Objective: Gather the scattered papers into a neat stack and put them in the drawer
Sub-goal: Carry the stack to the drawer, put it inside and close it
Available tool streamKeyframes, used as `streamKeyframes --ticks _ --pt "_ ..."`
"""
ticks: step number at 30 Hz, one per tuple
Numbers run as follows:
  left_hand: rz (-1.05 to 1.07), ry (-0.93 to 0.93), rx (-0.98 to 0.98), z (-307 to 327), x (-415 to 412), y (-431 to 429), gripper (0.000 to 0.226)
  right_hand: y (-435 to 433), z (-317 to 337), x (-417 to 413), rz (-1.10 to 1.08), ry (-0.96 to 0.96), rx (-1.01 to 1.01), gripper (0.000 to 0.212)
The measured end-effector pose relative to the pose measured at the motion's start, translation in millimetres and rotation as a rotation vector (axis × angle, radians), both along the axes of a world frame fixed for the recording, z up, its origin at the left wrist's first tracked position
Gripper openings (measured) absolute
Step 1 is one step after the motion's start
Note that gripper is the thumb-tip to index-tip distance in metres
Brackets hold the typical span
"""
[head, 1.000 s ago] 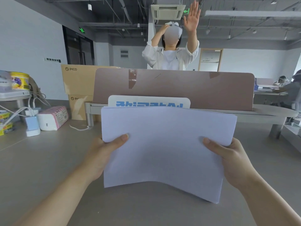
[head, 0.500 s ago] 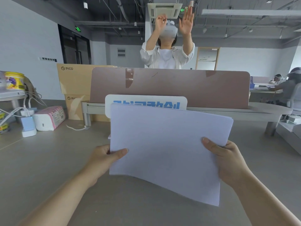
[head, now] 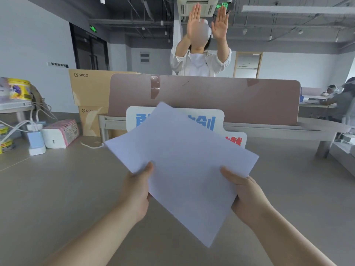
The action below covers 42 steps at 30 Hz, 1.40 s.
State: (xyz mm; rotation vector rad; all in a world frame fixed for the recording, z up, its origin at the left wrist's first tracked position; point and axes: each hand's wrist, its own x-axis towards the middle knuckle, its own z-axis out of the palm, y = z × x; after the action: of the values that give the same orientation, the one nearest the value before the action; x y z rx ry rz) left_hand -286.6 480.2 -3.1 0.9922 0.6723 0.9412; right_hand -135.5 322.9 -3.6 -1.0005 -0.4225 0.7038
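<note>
A stack of plain white papers (head: pixel 184 162) hangs in the air above the grey desk (head: pixel 57 189), turned so one corner points toward me. My left hand (head: pixel 138 191) grips its lower left edge, thumb on top. My right hand (head: pixel 245 196) grips the right edge the same way. The sheets look roughly aligned; a second sheet's edge shows at the left. No drawer is in view.
A white sign with blue and red lettering (head: pixel 215 121) leans against the pink desk divider (head: pixel 211 96) behind the papers. At the far left sit a tissue pack (head: pixel 61 133), a charger with cables (head: pixel 35 143) and cardboard boxes (head: pixel 88 89). A person stands beyond the divider with hands raised.
The stack has turned clockwise, from nearly square to me to corner-first. My left hand has slid in toward the near edge. The person behind the divider now holds both palms forward.
</note>
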Motion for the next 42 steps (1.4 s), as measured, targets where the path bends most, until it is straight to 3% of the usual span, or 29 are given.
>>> streamKeyframes --ticks 4,7,9,12,15,18,23,27,29,31,34,38,42 --pt "-0.022 0.234 0.031 -6.7 -6.8 29.8 0.02 -6.6 -1.8 6.8 0.047 0.118 -0.117 0.023" --pt "-0.15 0.428 0.045 -11.0 -18.8 48.2 0.025 -11.8 0.9 12.5 0.141 0.197 -0.323 0.048" --pt "-0.227 0.54 0.09 -12.7 -23.8 54.7 0.027 -12.8 -0.6 15.7 0.234 0.154 -0.453 0.054" --pt "-0.306 0.661 0.148 -11.2 -23.5 52.4 0.012 -10.7 -5.0 14.6 0.3 -0.048 -0.638 0.039" --pt "-0.356 0.64 0.168 -9.1 -21.7 45.9 0.018 -9.8 -7.2 9.7 0.298 -0.129 -0.761 0.028" --pt "-0.367 0.556 0.066 -15.0 -18.5 50.7 0.047 -8.7 -8.4 6.9 0.266 -0.141 -0.777 0.027" --pt "-0.372 0.622 0.155 -20.4 -11.9 34.1 0.029 -3.9 -8.4 -4.9 0.174 -0.307 -0.795 0.02" --pt "-0.267 0.462 0.267 -12.7 -7.6 27.4 0.032 0.3 -6.1 -9.0 0.094 -0.521 -0.772 0.029" --pt "-0.202 0.287 0.313 -3.4 -8.3 24.4 0.033 -1.4 0.8 -5.0 0.058 -0.578 -0.631 0.035" --pt "-0.165 0.082 0.323 8.3 -11.5 18.0 0.027 -6.8 10.1 -4.0 0.027 -0.593 -0.428 0.021" --pt "-0.168 -0.125 0.373 22.8 -17.3 7.7 0.02 -12.5 19.6 -8.1 -0.057 -0.693 -0.235 0.021" --pt "-0.124 -0.243 0.474 36.2 -25.7 1.7 0.021 -14.1 26.6 -20.9 -0.141 -0.766 -0.109 0.025" --pt "-0.248 -0.297 0.441 37.0 -31.2 2.5 0.02 -17.3 32.0 -24.2 -0.106 -0.639 0.007 0.02"
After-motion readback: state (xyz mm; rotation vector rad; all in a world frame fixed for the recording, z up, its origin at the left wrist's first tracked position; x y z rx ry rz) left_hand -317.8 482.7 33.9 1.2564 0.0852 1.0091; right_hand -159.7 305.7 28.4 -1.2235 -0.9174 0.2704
